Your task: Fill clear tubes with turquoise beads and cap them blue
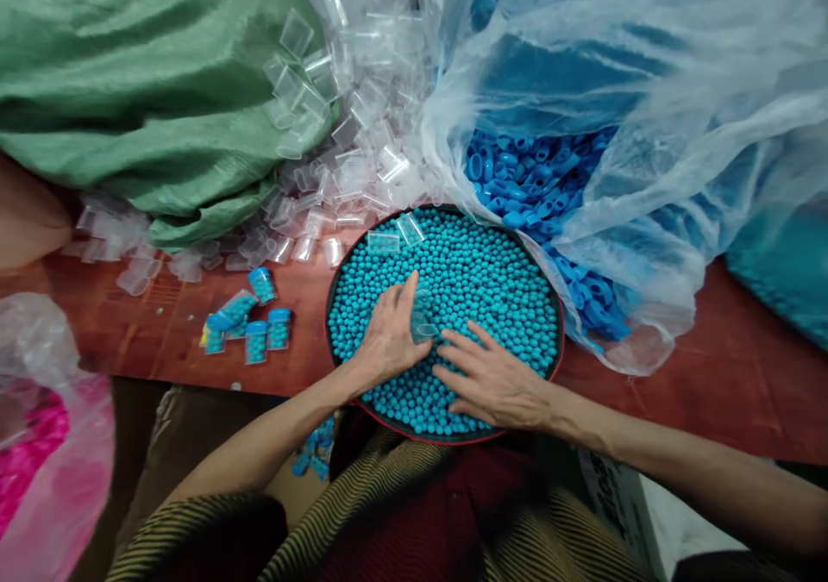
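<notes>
A round tray with a red rim is full of small turquoise balls. Over its middle, my left hand is closed on a clear plastic container, its mouth towards my right hand. My right hand rests on the balls just to the right, fingers spread and slightly curved. Two more clear containers lie on the balls near the far rim. Left of the tray, several filled containers with blue caps sit on the reddish table.
A heap of clear containers covers the back of the table, beside a green sack. At the right, a translucent bag spills blue caps. A bag with pink pieces stands at lower left.
</notes>
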Tool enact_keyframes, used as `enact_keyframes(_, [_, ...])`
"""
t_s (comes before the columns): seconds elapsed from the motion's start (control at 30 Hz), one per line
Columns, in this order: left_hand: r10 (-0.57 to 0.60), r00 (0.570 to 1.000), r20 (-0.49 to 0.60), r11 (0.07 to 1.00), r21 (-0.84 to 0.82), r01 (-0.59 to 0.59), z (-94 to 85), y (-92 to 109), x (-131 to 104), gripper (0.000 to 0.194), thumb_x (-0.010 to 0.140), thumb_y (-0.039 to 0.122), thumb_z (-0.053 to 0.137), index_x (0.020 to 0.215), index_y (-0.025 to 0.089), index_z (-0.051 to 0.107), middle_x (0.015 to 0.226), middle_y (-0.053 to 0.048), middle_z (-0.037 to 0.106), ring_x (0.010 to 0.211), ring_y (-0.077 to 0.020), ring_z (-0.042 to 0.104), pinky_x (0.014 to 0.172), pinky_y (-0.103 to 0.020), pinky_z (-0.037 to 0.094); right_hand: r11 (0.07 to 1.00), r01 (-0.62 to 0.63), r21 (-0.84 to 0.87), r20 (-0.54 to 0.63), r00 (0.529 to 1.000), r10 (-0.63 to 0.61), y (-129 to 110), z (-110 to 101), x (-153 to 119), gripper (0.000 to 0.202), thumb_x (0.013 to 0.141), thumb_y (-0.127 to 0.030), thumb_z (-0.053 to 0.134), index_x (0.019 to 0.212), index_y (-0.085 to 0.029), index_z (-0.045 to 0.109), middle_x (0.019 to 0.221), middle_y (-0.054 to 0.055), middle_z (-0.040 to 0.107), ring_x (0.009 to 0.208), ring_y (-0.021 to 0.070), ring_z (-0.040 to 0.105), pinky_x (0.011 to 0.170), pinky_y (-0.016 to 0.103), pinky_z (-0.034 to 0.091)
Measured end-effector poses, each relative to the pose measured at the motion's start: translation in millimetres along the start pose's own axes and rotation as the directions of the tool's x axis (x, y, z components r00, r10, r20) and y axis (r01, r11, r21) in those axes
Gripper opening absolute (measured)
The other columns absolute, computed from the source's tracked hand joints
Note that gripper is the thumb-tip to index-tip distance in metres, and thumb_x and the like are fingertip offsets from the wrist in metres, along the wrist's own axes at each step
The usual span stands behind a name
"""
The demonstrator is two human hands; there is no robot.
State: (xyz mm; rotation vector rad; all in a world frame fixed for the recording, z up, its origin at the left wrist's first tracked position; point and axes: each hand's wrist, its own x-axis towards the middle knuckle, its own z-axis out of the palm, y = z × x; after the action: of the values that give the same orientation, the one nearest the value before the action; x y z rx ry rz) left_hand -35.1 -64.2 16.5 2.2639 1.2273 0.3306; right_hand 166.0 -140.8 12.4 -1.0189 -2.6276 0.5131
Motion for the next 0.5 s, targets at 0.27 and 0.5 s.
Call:
enact_keyframes(0.27, [-0.166, 0.977, -0.136, 0.979, 0.094, 0.180, -19.0, -22, -26, 0.094, 0.066, 0.027, 0.066, 0.144, 0.019, 0.013, 0.130, -0.015, 0.040, 0.122, -0.0325, 0.040, 0.100, -0.052, 0.038, 0.981, 0.179, -0.075, 0.155, 0.974, -0.165, 22, 9, 34, 0.028, 0.084, -0.033, 0.051, 0.110, -0.030, 0.060, 0.129, 0.009, 0.054, 0.134, 0.0298, 0.031, 0.110, 0.059, 0.019])
enact_keyframes(0.5, [-0.185, 0.980, -0.066, 0.974, 0.117, 0.192, -12.4, -26, -22, 0.096, 0.063, 0.029, 0.067, 0.144, 0.018, 0.016, 0.125, -0.014, 0.043, 0.119, -0.0334, 0.042, 0.098, -0.050, 0.039, 0.991, -0.088, -0.105, -0.103, 0.992, 0.078, 71, 2, 50, 0.039, 0.088, -0.035, 0.048, 0.125, -0.025, 0.055, 0.130, 0.012, 0.051, 0.131, 0.0311, 0.035, 0.105, 0.062, 0.023])
